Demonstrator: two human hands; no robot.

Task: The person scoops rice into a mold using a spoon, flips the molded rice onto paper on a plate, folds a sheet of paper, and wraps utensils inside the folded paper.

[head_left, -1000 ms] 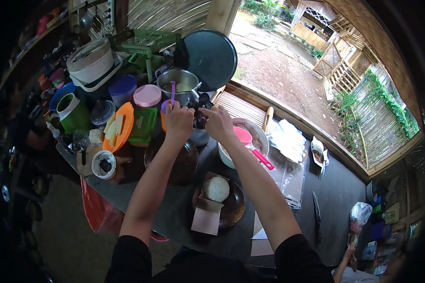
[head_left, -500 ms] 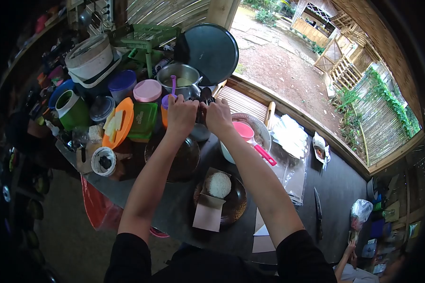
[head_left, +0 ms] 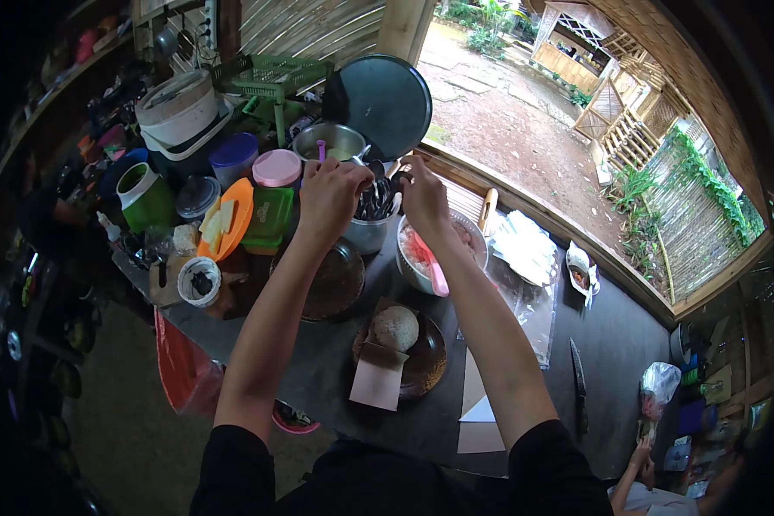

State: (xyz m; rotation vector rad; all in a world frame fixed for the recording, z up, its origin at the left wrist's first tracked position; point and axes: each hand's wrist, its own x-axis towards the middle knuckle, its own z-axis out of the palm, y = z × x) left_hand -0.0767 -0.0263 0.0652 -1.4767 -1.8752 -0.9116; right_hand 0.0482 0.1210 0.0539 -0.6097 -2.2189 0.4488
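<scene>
Both arms out at a long stretch here, elbows almost straight, with the left forearm [head_left: 281, 318] and the right forearm [head_left: 483, 311] slanting in toward each other! Up front it's the left hand [head_left: 334, 192], back uppermost, fingers curled and tips turned inward, and across a narrow gap the right hand [head_left: 423, 196], fingers bent too, wrists about level, though how tightly either closes is hard to see.

Dark and silvery cutlery [head_left: 375, 205] stands bunched in a metal pot [head_left: 368, 238]. The pot sits upright, far on the worktop [head_left: 611, 361].
</scene>
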